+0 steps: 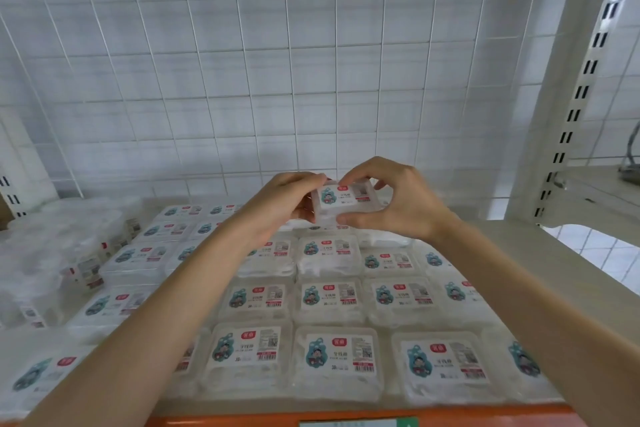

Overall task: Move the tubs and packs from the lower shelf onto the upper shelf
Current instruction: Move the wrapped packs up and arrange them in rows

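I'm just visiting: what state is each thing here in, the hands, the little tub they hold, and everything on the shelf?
Held tub: lifted above the rows, label towards the camera.
Left hand: grips the tub's left end.
Right hand: pinches its right end.
Rows of tubs: lying flat, labels up.
Pile at left: clear packs heaped, some sideways.

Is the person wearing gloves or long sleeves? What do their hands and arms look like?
No gloves, and no sleeves in view. The left hand and the right hand are bare. So are the left forearm and the right forearm, as far as the picture shows them. No ring, watch or bracelet shows on either side.
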